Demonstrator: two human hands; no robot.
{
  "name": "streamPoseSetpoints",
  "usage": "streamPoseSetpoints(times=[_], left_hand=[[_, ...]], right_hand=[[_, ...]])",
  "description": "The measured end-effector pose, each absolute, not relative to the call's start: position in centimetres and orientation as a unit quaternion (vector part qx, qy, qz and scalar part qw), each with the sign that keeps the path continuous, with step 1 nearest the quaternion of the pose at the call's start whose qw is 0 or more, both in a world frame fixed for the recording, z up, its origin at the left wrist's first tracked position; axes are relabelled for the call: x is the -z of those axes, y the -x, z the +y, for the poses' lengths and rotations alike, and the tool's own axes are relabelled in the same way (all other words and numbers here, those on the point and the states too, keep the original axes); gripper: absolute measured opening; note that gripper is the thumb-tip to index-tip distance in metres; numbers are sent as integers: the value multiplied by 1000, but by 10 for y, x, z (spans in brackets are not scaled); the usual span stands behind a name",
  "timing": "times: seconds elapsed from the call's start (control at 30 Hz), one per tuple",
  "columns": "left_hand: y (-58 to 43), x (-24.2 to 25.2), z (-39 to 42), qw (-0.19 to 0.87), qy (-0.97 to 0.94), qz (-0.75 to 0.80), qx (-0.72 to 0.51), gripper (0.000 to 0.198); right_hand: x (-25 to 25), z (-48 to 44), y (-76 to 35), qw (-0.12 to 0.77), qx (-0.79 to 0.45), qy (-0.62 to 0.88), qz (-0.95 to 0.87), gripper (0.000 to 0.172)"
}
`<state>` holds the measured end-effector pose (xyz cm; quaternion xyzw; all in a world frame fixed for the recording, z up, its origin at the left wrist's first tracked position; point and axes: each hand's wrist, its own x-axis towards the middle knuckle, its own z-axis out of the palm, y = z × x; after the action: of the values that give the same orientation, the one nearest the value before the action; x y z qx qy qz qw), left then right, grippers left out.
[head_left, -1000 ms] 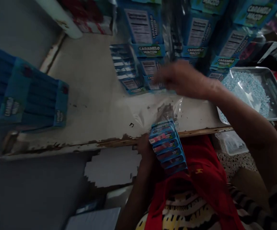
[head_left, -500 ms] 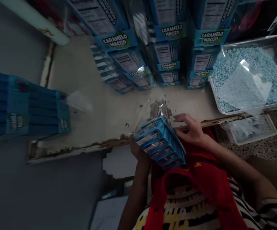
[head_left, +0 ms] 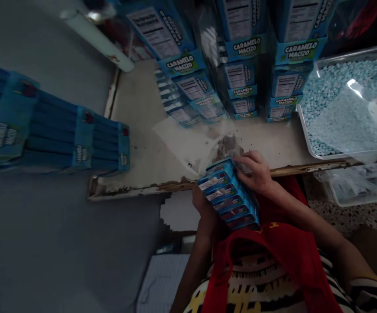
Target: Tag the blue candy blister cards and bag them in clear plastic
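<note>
A stack of small blue candy boxes leans against my red apron at the table's near edge. My left hand grips its left side from below. My right hand curls its fingers over the stack's top right end. A clear plastic bag lies on the table just beyond the stack, its mouth at the boxes. Whether the top box sits inside the bag I cannot make out.
Piles of blue "Caramelo Macizo" cartons stand at the back of the worn white table. A metal tray of pale blue candies sits at right, a plastic basket below it. Wrapped blue packs lie at left.
My right hand came back from the cartons at the rear and closed on the top of the stack. The view swung a little to the left.
</note>
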<state>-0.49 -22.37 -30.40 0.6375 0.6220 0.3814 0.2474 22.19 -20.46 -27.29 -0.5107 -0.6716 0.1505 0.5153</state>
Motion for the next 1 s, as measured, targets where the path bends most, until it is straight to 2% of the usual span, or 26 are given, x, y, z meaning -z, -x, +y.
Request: streamPoseSetpoints(times=[0.1, 0.17, 0.3, 0.37, 0.5, 0.7, 0.77, 0.83, 0.93, 1.0], left_hand=[[9, 304, -219, 195, -672, 583, -413, 35], [9, 307, -216, 150, -696, 543, -446, 36], [6, 307, -212, 123, -718, 503, -466, 42], [4, 303, -213, 141, -715, 502, -465, 44], [-3, 294, -218, 158, -674, 546, -473, 43], [-10, 303, -216, 93, -612, 566, -545, 34], [-10, 309, -213, 69, -587, 540, -600, 37], [-8, 312, -209, 65, -582, 511, -630, 30], [-5, 309, -208, 92, -587, 530, -606, 15], [-3, 305, -208, 86, -602, 544, -577, 17]], right_hand=[[257, -196, -233, 490, -122, 499, -705, 38], [248, -187, -237, 438, -114, 477, -753, 39], [241, -174, -236, 370, -54, 471, -799, 24], [241, -173, -233, 374, -11, 482, -793, 19], [230, -178, -226, 400, 42, 462, -790, 20], [204, -196, -216, 384, 3, 481, -788, 24], [201, -202, -214, 371, 10, 503, -780, 24], [200, -206, -214, 362, 16, 520, -774, 22], [199, -207, -216, 349, 1, 524, -777, 20], [197, -203, -218, 344, -20, 517, -783, 19]])
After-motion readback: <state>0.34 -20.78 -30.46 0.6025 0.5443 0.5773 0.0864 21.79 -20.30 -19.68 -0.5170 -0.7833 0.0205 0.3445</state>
